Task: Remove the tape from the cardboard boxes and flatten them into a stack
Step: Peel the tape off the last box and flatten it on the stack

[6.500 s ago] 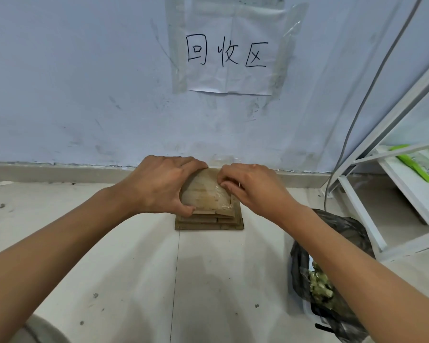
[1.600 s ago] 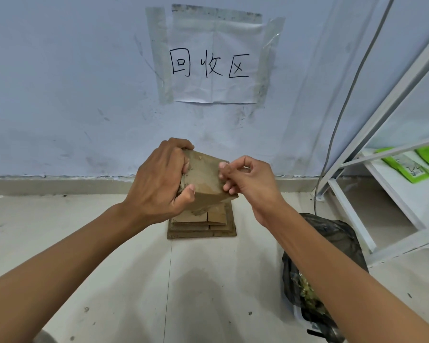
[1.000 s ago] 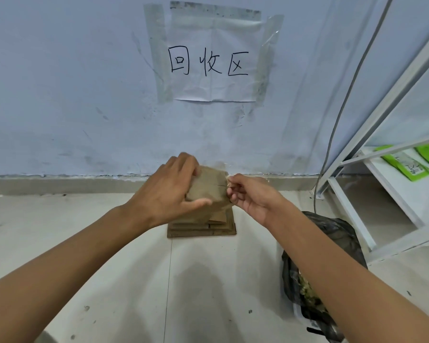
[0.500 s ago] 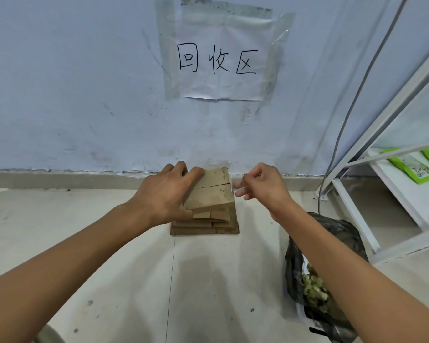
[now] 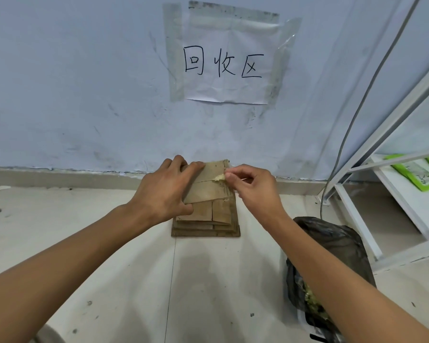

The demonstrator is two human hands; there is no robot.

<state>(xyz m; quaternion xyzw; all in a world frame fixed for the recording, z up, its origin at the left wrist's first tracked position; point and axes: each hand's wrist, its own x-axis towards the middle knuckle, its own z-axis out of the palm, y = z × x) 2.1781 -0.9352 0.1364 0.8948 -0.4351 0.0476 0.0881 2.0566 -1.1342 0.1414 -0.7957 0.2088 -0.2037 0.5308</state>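
Cardboard box (image 5: pixel 209 188) is sitting tilted atop the flattened stack (image 5: pixel 206 225) on the floor; left hand (image 5: pixel 166 191) is gripping it, right hand (image 5: pixel 252 186) is pinching a tape end (image 5: pixel 219 178).

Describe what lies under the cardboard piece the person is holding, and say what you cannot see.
Under the held cardboard piece lies a stack of flattened cardboard on the floor. Its near edges show; its far part is hidden by the piece and the left hand.
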